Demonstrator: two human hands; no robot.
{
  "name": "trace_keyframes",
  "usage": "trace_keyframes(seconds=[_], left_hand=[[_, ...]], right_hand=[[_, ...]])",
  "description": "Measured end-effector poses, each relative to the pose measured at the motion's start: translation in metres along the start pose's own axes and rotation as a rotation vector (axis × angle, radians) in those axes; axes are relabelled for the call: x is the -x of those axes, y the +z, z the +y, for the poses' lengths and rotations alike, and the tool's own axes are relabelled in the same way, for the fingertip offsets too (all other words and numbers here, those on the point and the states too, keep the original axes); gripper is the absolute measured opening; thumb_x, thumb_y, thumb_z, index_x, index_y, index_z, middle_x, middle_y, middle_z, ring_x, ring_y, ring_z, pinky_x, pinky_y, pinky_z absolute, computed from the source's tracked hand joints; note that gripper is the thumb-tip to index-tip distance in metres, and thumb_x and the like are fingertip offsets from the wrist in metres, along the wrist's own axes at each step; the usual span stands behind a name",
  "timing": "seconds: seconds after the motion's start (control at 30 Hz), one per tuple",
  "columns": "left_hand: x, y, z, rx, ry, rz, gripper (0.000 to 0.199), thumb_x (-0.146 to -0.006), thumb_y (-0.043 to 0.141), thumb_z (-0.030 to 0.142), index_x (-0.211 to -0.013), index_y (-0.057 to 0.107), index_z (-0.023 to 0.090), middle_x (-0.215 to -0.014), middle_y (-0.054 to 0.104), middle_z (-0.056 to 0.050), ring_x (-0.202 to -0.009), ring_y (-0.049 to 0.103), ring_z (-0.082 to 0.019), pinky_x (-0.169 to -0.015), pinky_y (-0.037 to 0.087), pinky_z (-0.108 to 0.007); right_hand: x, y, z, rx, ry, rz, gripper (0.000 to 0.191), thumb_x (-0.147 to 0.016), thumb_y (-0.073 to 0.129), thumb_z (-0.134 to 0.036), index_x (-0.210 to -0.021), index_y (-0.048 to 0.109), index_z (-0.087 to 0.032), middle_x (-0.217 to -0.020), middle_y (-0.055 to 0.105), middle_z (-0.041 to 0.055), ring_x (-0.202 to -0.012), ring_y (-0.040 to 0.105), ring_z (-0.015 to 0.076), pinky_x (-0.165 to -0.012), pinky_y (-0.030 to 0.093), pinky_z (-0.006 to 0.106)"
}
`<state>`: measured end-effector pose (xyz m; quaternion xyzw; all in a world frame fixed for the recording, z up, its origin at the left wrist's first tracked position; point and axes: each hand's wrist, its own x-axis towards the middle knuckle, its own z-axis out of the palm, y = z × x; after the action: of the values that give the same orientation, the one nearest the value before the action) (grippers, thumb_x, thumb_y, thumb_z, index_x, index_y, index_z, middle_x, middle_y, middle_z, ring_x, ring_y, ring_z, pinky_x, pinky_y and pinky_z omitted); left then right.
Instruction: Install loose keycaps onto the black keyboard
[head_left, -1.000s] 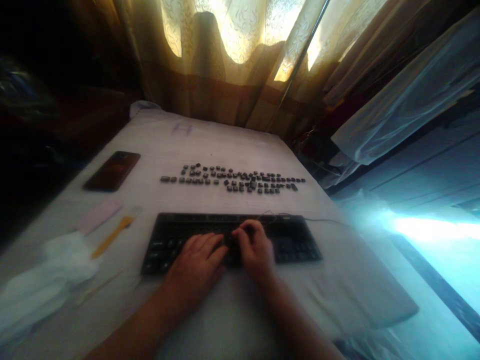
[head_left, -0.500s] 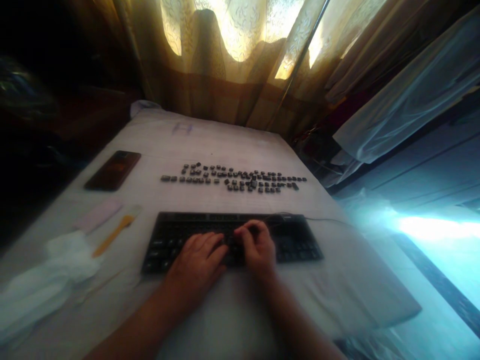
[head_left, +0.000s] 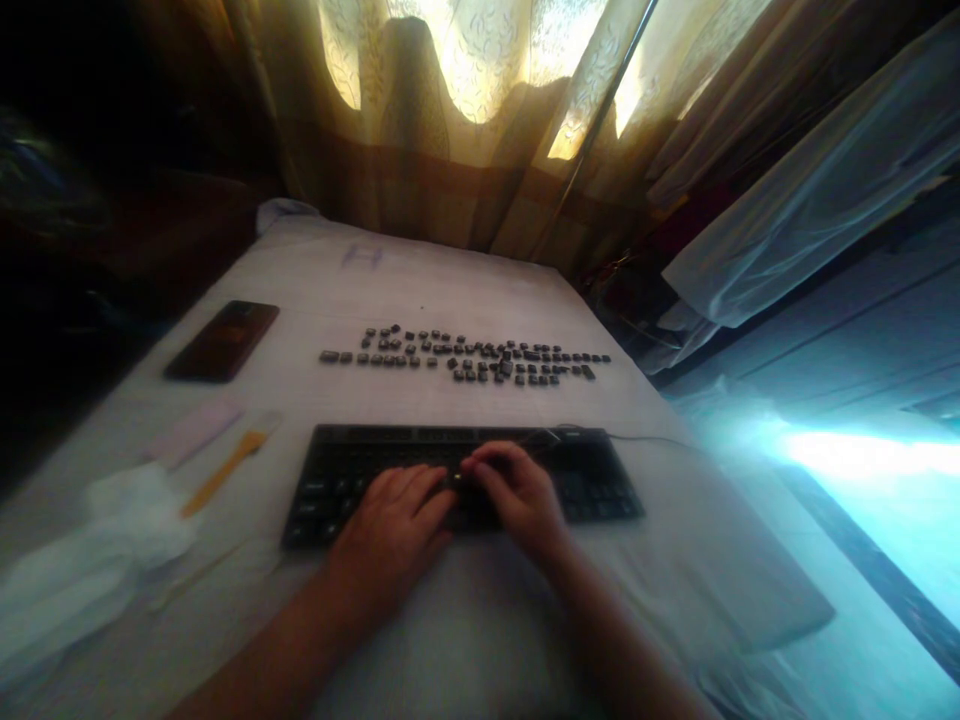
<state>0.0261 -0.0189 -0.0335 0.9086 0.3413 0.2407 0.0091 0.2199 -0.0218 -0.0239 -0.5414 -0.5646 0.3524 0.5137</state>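
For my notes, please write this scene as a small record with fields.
Left hand: resting on the black keyboard
Right hand: fingertips together over the keyboard; anything held is unclear
Beyond the keyboard: loose keys in uneven rows
Left side: phone, pink item, orange tool, crumpled white item
Background: curtain

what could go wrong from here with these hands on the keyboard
The right hand pinches close over the keyboard, so a fingertip could slip and catch a neighbouring key.
The loose keycaps lie uncovered behind it; a bump might scatter or mix them.
The cable trails off to the right and could snag a sleeve or arm.
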Motion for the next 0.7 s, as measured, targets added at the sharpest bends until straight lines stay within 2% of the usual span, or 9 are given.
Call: trace_keyframes(seconds=[0.27,0.37,0.43,0.57,0.63,0.7], left_hand=[[0.0,-0.001,0.001,-0.025,-0.012,0.017,0.029,-0.09,0.056,0.022,-0.118,0.063,0.019,-0.121,0.068,-0.011,-0.112,0.062,-0.027,-0.097,0.051,-0.047],[-0.002,-0.003,0.002,-0.017,-0.005,0.011,0.027,-0.089,0.059,0.022,-0.115,0.064,0.019,-0.119,0.069,-0.011,-0.109,0.063,-0.027,-0.094,0.052,-0.046],[-0.002,-0.004,0.002,-0.002,-0.008,-0.001,0.027,-0.088,0.06,0.022,-0.114,0.065,0.02,-0.12,0.069,-0.011,-0.109,0.063,-0.028,-0.094,0.052,-0.046],[0.0,-0.002,0.0,0.014,-0.006,-0.003,0.03,-0.089,0.06,0.022,-0.118,0.065,0.02,-0.126,0.067,-0.011,-0.113,0.062,-0.031,-0.096,0.05,-0.052],[0.002,0.0,-0.001,0.015,0.008,-0.004,0.03,-0.089,0.06,0.022,-0.119,0.064,0.019,-0.129,0.066,-0.012,-0.115,0.061,-0.032,-0.096,0.05,-0.053],[0.002,0.002,-0.001,0.018,0.007,-0.01,0.03,-0.089,0.06,0.022,-0.118,0.065,0.019,-0.13,0.066,-0.012,-0.116,0.061,-0.033,-0.096,0.05,-0.053]], right_hand=[[-0.01,-0.014,-0.009,0.138,-0.16,-0.269,0.006,-0.088,0.062,-0.026,-0.09,0.067,-0.024,-0.082,0.074,0.0,-0.075,0.071,0.0156,-0.072,0.056,0.026],[-0.013,-0.014,-0.009,0.146,-0.211,-0.301,0.009,-0.089,0.059,-0.023,-0.089,0.068,-0.023,-0.085,0.075,0.0006,-0.079,0.071,0.0155,-0.076,0.056,0.027],[-0.012,-0.011,-0.007,0.147,-0.175,-0.212,0.009,-0.089,0.059,-0.024,-0.087,0.067,-0.023,-0.083,0.075,0.0012,-0.078,0.071,0.0162,-0.075,0.056,0.027],[-0.005,-0.002,0.0,0.103,-0.024,0.115,0.011,-0.086,0.063,-0.032,-0.091,0.065,-0.022,-0.08,0.074,0.0014,-0.072,0.07,0.017,-0.066,0.056,0.026],[-0.004,0.002,0.003,0.07,0.024,0.2,0.014,-0.085,0.064,-0.033,-0.093,0.063,-0.022,-0.08,0.073,0.0011,-0.07,0.069,0.0165,-0.064,0.056,0.026],[-0.004,0.005,0.002,0.062,0.047,0.217,0.016,-0.082,0.065,-0.032,-0.094,0.062,-0.022,-0.078,0.071,-0.0001,-0.066,0.067,0.0156,-0.063,0.055,0.026]])
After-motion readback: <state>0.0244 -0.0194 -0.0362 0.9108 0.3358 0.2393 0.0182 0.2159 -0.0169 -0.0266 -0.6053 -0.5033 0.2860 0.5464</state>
